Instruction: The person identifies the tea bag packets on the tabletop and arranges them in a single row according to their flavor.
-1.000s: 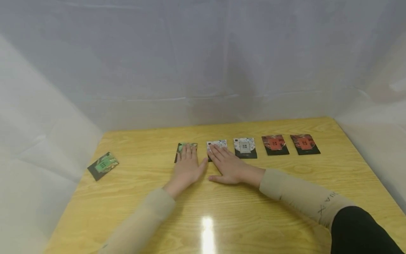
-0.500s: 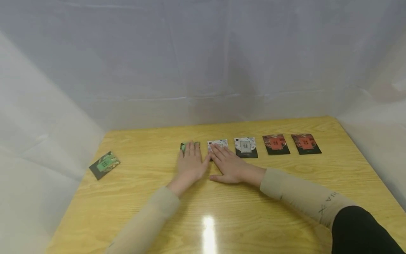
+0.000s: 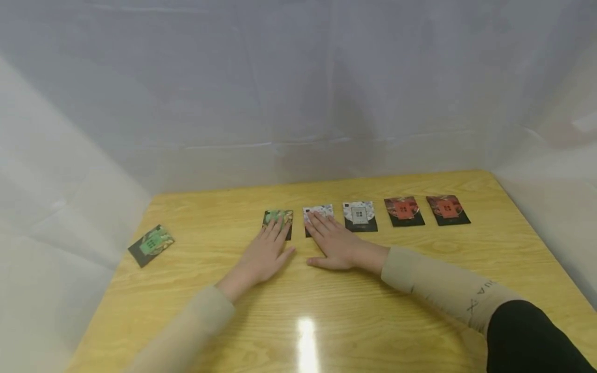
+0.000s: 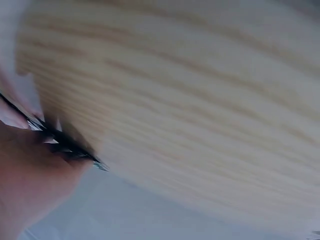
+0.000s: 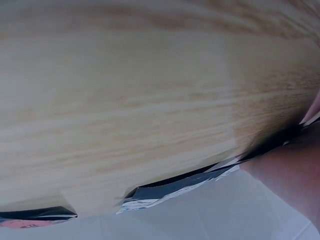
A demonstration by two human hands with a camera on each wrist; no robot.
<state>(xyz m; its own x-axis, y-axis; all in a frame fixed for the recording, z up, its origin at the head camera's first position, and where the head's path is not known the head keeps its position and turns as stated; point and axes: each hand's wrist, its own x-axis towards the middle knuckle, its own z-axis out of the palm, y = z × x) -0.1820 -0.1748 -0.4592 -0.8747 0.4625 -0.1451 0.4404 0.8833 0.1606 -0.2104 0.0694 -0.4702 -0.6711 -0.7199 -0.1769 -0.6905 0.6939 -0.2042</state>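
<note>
My left hand (image 3: 261, 256) lies with fingers stretched over a green and black packet (image 3: 289, 228), its fingertips covering part of the print. Just right of it, my right hand (image 3: 335, 244) rests flat, fingers extended over the lower part of a white and black packet (image 3: 328, 210). A second white packet (image 3: 360, 216) lies beside that hand. In the left wrist view a thin dark packet edge (image 4: 70, 144) shows by the hand. The right wrist view shows the hand (image 5: 290, 175) at one packet, with another white and black packet (image 5: 175, 187) nearby.
Two red and black packets (image 3: 404, 211) continue the row to the right. Another green packet (image 3: 151, 245) lies tilted near the table's left edge. Behind the wooden table (image 3: 373, 321) hangs a pale sheet (image 3: 210, 93), with more sheeting at both sides.
The green packet under my left hand has slid slightly right, toward the white one, and sits straighter. My left hand has since drawn back toward the lower left. The right hand stays put.
</note>
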